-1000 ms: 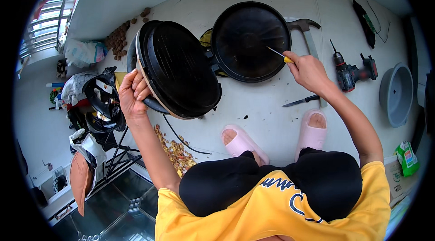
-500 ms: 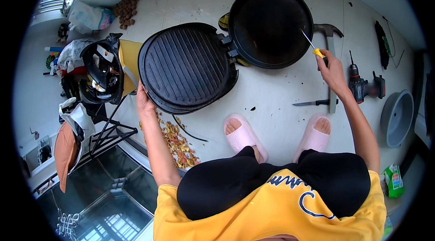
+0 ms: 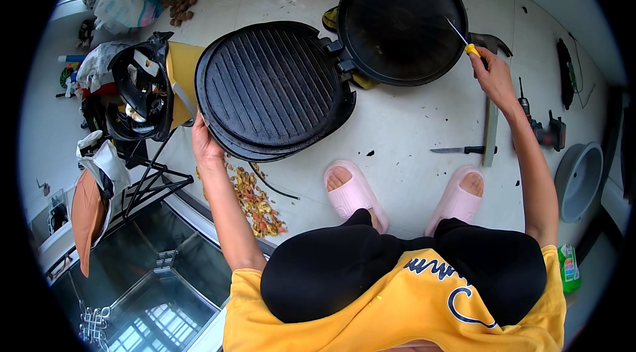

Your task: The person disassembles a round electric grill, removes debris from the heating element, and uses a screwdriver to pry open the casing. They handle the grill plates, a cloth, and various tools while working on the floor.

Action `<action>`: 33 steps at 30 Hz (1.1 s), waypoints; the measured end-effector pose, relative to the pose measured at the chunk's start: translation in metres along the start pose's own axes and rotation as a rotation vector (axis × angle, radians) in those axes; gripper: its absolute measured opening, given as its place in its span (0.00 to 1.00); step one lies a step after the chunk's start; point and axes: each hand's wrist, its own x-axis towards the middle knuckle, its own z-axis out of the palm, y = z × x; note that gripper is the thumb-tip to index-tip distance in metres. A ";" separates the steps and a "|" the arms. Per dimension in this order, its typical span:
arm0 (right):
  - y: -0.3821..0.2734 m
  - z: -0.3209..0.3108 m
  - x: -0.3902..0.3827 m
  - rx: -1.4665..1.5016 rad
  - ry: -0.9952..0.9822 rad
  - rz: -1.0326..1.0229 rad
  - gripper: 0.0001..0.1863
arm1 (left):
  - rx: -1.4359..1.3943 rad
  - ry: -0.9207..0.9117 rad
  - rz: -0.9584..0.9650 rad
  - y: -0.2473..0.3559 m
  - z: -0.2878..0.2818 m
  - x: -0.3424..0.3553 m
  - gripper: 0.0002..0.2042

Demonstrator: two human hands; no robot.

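Observation:
A black double-plate electric griddle lies open on the pale floor. Its ribbed plate [image 3: 271,87] is on the left and its smooth round plate [image 3: 401,21] on the right, joined by a hinge. My left hand [image 3: 204,140] grips the ribbed plate's near-left rim. A yellow-handled screwdriver [image 3: 462,37] is held in my right hand [image 3: 491,74], its tip over the smooth plate's right side. I squat over the floor in pink slippers [image 3: 351,193].
A knife [image 3: 460,150] and a flat bar [image 3: 490,130] lie near my right foot. A cordless drill [image 3: 544,128] and grey basin [image 3: 580,180] sit at right. Food scraps [image 3: 255,196] and a black cable lie at left, beside a black-and-yellow appliance [image 3: 142,90] on a stand.
The ribbed plate has swung down from tilted upright to lying nearly flat. My left hand followed its rim downward. My right hand with the screwdriver moved to the smooth plate's right edge.

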 end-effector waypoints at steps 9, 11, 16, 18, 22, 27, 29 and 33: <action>0.024 0.008 -0.014 0.061 -0.142 0.162 0.19 | 0.152 0.068 0.153 -0.011 0.058 -0.026 0.18; 0.023 0.008 -0.022 0.064 -0.149 0.145 0.19 | 0.229 0.076 0.148 -0.010 0.081 -0.033 0.20; 0.030 0.011 -0.043 0.055 -0.202 0.143 0.18 | 0.417 0.091 0.223 0.000 0.090 -0.017 0.20; 0.022 0.008 -0.051 0.028 -0.241 0.165 0.18 | 0.490 0.047 0.251 0.006 0.104 -0.013 0.20; 0.015 0.003 -0.070 -0.005 -0.425 0.209 0.19 | 0.614 -0.004 0.298 0.021 0.145 -0.004 0.18; 0.019 0.014 -0.098 0.032 -0.614 0.223 0.20 | 0.932 -0.139 0.289 0.032 0.210 0.000 0.18; 0.015 0.009 -0.104 0.009 -0.679 0.172 0.20 | 1.037 -0.261 0.242 0.028 0.247 -0.006 0.19; -0.034 -0.052 -0.102 0.230 -0.596 0.140 0.17 | 1.280 -0.490 0.199 0.014 0.291 -0.021 0.22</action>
